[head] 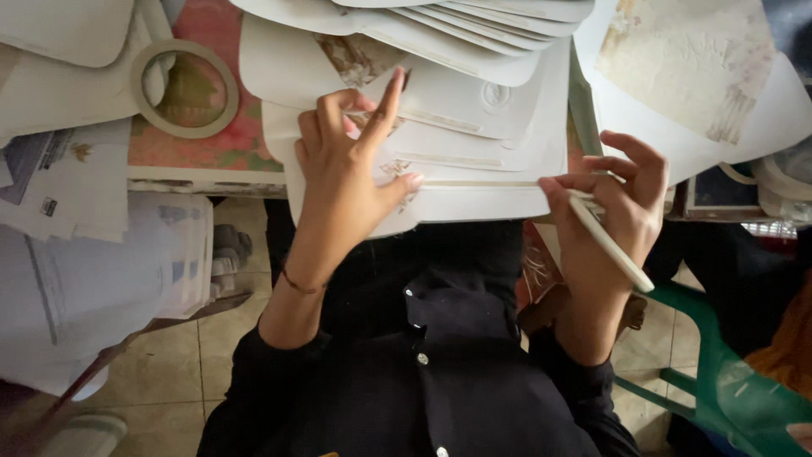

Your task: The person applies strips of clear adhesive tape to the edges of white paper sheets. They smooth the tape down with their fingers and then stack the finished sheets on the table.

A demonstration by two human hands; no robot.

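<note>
- Pressing my left hand (pixel 351 156) flat, fingers spread, on the top white card sheet (pixel 474 190) of the fanned stack.
- My right hand (pixel 613 211) grips a cream stick-like tool (pixel 609 241) at that sheet's right edge.
- Beyond my left hand lies a tape ring (pixel 184 89); a green plastic chair (pixel 727 381) stands below my right.

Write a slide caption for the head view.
Left hand presses a stack of white cards while the right hand runs a pale flat tool along the edge.

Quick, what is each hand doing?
Left hand: open, fingers pressing on the white card.
Right hand: closed, holding a cream stick.
</note>
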